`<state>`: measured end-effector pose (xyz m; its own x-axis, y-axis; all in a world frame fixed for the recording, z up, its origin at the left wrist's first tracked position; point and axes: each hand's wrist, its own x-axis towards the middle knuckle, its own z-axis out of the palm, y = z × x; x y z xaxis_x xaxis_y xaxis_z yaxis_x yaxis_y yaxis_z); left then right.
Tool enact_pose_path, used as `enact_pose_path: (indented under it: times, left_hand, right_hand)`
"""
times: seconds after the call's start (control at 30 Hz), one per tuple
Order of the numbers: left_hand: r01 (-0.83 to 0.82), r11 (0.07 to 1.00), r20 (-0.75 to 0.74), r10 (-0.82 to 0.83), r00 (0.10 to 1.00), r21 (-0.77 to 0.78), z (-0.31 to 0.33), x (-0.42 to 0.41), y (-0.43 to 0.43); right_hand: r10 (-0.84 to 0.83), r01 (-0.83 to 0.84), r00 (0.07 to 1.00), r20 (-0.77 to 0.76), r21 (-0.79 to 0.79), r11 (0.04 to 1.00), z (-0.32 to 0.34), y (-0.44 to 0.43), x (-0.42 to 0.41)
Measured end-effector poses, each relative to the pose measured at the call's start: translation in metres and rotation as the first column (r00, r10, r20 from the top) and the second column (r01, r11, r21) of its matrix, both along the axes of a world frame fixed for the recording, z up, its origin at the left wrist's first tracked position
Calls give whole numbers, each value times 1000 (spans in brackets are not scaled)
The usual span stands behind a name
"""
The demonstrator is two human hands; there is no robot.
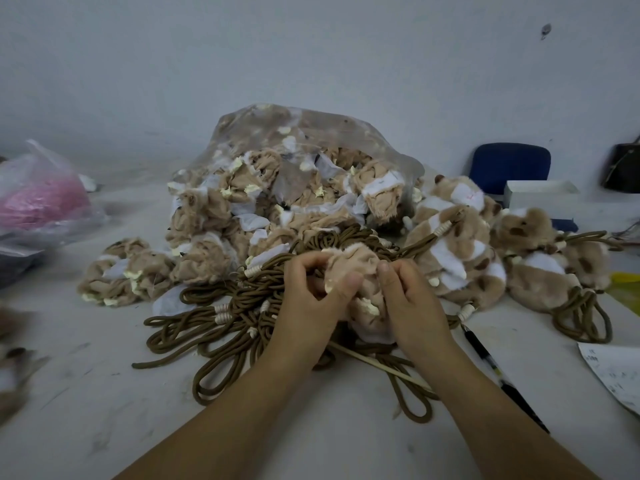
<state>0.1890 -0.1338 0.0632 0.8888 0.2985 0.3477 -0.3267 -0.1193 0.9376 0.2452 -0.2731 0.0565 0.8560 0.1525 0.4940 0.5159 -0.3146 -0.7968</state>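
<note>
Both hands are on one piece. The left hand (310,294) and the right hand (412,299) meet around a beige plush skin (351,263), turned fabric-side out. It is held just above the tangle of brown cords (225,327) in the middle of the worktop (104,393).

The left grip is clenched on the skin, thumb pressing near a cream tab at its near edge. The right grip pinches the opposite side, fingers curled in. The lower part of the skin drops between the wrists, and where it ends I can't make out (the palms cover a good deal of it).

A thin pale stick (377,365) lies across the cords below the hands, its far end hidden under them. A black pen (498,371) lies just right of the right forearm.

Behind, a clear bag (311,133) spills more inside-out skins, with a small heap (121,271) loose to its left. On the right sits a pile of furry finished toys (467,244), cords attached.

A sheet of paper (616,372) is cut off at the right edge, its writing too small to read. Far left is a pink bundle in a plastic bag (38,199), and below it a blurred furry shape at the frame's edge that I can't identify. A blue chair (509,168) stands by the wall.
</note>
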Motion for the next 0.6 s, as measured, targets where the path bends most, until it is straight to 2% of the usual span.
enact_pose_path:
  times: [0.1,0.17,0.2,0.3,0.43,0.5,0.6]
  left_hand:
    - [-50,938,174,-10,985,342,1,-1,5]
    - [-45,890,174,-40,984,454,-1,2,5]
    - [-49,886,132,-14,991,461,-1,2,4]
    - [-74,947,-36,90,995,313,-3,4,6]
    - [-109,993,-114,112,987,36,0,3,7]
    - [-63,992,-143,47,989,-108,2,1,6]
    - [12,940,-134,-61,989,-342,5,0,8]
  right_hand:
    - [8,-7,1000,26,-7,1000,1,0,-1]
    - [10,-8,998,58,-33,999,1,0,-1]
    - [11,-8,997,70,-43,999,2,0,-2]
    - [18,-15,994,104,-24,1000,5,2,-8]
    - [-24,28,967,254,-12,1000,11,3,-20]
    - [19,24,952,304,-137,990,12,9,-26]
    - [48,91,928,371,-346,934,9,15,-27]
